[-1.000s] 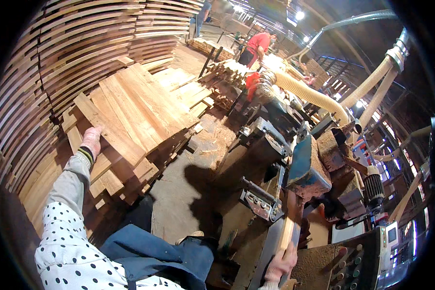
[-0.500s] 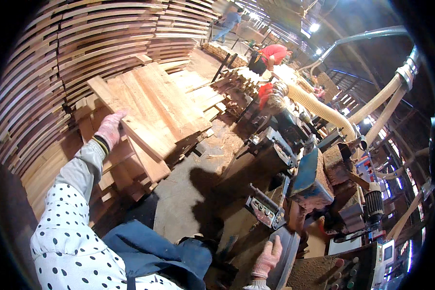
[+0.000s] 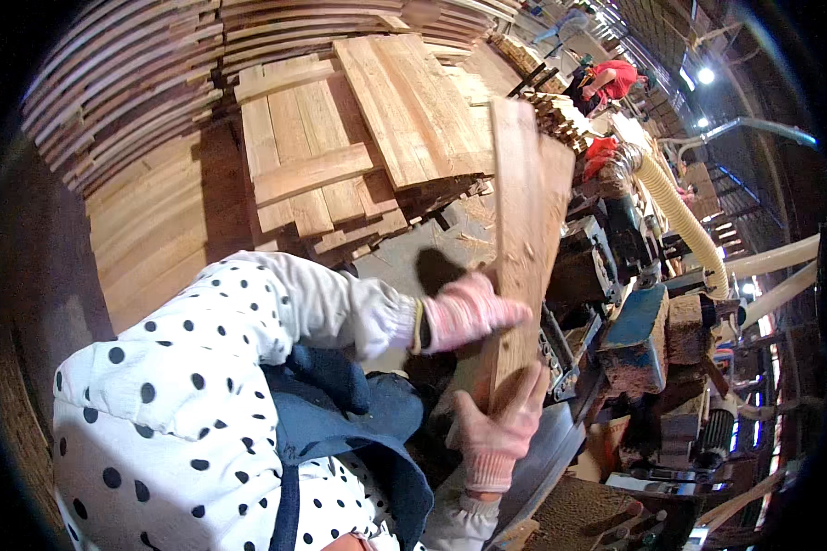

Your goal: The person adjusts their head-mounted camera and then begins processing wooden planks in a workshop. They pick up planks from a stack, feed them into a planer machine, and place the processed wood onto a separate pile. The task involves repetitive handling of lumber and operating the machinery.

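Note:
Two overlapping wooden boards [image 3: 516,220] stand tilted in front of me, blurred at the far end. My left hand [image 3: 473,312], in a pink and white knit glove, is closed on their left edge around mid-length. At the near end, my gloved right hand [image 3: 498,432] grips the wood between thumb and fingers. Part of each hand's grip is hidden behind the boards. Under the right hand runs the grey metal bed [image 3: 547,459] of a machine.
Left of me lie stacked planks [image 3: 299,138] and a wide board pile [image 3: 423,110]. Tall timber stacks [image 3: 138,73] line the back left. On the right stand a sawdust-covered blue machine [image 3: 639,340] and a ribbed hose [image 3: 680,211]. A person in red [image 3: 611,78] bends over farther back.
My left hand has come from the board pile to the right, bringing the boards over the machine. The right hand has moved up and closed on their near end. The view has shifted.

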The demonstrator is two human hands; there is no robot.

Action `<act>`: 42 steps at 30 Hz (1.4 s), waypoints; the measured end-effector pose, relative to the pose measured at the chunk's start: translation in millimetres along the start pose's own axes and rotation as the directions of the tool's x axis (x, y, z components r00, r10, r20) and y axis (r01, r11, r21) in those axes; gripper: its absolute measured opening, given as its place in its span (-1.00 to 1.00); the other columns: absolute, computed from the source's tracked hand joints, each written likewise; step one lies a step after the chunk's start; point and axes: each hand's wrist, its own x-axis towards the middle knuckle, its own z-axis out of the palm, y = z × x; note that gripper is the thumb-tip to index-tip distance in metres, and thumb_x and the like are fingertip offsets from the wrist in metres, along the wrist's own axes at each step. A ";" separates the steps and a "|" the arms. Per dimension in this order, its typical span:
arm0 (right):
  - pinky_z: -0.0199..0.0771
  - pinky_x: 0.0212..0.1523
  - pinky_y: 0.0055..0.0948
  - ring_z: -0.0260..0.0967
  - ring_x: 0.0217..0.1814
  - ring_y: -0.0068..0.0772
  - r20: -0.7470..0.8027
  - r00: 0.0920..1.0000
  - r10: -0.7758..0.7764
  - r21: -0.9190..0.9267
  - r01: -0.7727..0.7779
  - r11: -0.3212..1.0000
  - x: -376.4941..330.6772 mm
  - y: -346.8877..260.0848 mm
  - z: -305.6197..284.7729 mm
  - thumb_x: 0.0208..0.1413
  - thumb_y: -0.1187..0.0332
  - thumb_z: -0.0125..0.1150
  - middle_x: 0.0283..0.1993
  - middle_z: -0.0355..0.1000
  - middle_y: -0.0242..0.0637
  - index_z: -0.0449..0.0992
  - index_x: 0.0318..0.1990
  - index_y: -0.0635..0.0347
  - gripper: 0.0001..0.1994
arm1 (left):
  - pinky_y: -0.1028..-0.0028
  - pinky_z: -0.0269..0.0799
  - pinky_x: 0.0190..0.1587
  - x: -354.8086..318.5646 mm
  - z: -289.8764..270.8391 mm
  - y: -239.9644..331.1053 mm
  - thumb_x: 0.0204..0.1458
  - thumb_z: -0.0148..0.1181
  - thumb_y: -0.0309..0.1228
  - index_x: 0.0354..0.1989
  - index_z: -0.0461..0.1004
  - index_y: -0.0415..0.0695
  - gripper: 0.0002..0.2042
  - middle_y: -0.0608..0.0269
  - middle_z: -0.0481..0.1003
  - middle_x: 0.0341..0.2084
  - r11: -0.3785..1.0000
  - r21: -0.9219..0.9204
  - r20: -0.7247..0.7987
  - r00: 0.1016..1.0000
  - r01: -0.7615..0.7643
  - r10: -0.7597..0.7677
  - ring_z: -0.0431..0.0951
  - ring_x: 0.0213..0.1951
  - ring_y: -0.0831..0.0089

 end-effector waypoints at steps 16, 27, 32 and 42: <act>0.31 0.37 -0.08 0.35 0.32 0.11 -0.037 0.727 0.686 0.005 -0.686 0.728 -218.4 11.8 -84.8 0.05 0.37 0.35 0.30 0.39 0.09 0.33 0.37 0.32 -0.32 | 0.30 0.53 0.07 -58.9 103.8 1.4 -0.02 0.40 -0.03 0.19 0.44 -0.28 -0.31 0.01 0.60 -0.07 0.971 0.226 0.589 0.784 0.073 -0.196 0.61 0.00 0.20; 0.23 0.45 -0.03 0.25 0.42 0.33 -0.093 0.412 0.906 -0.300 -0.880 0.369 -240.2 5.0 -89.1 0.17 0.09 0.34 0.34 0.33 0.38 0.30 0.38 0.48 -0.25 | 0.26 0.49 0.16 170.8 -167.0 5.4 0.10 0.28 -0.16 0.23 0.39 -0.32 -0.40 -0.11 0.54 0.01 0.566 0.756 0.067 0.899 -0.329 0.433 0.56 0.06 0.09; 0.21 0.46 -0.05 0.29 0.39 0.30 -0.183 0.376 0.908 -0.181 -0.921 0.344 -131.7 79.6 -68.6 0.18 0.11 0.31 0.28 0.39 0.34 0.26 0.43 0.43 -0.24 | 0.12 0.25 0.39 255.5 -216.8 36.2 0.26 0.16 -0.04 0.39 0.34 -0.12 -0.39 -0.09 0.39 0.31 0.169 0.960 0.128 0.888 -0.223 0.441 0.34 0.34 -0.06; 0.15 0.50 -0.08 0.23 0.46 0.16 -0.468 0.711 0.524 -0.150 -0.649 0.746 -29.9 222.2 15.2 0.04 0.49 0.32 0.45 0.28 0.11 0.22 0.49 0.29 -0.22 | 0.08 0.27 0.31 327.1 -268.2 56.1 0.30 0.03 0.05 0.12 0.51 -0.11 -0.51 0.04 0.47 0.18 -0.233 0.966 0.162 0.961 -0.108 0.225 0.34 0.29 -0.03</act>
